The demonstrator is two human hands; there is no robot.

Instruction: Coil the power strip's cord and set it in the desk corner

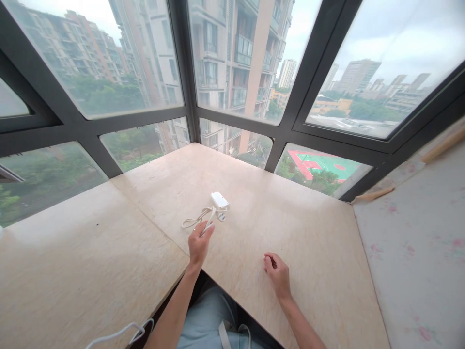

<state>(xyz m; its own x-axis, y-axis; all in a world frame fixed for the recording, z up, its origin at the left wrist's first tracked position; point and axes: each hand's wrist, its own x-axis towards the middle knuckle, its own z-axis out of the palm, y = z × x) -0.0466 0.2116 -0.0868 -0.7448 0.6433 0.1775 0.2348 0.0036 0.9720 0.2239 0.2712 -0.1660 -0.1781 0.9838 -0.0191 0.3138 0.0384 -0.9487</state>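
A white power strip (219, 199) lies face down or on its side on the stone-patterned counter, just beyond my left hand; which face is up I cannot tell. Its pale cord (189, 223) curls in a loop to the left, and the plug (221, 216) rests close against the strip's near end. My left hand (199, 240) has its fingers closed around part of the cord. To the right, apart from the strip and cord, my right hand (278, 272) rests on or just above the counter with fingers curled in, and nothing shows in it.
The pale counter (308, 232) fills the corner and has a seam (145, 213) on its left part. Dark window frames (194, 126) rise along its back edges. A flowered wall (410, 261) bounds the right. Another white cable (119, 331) hangs over the front edge at lower left.
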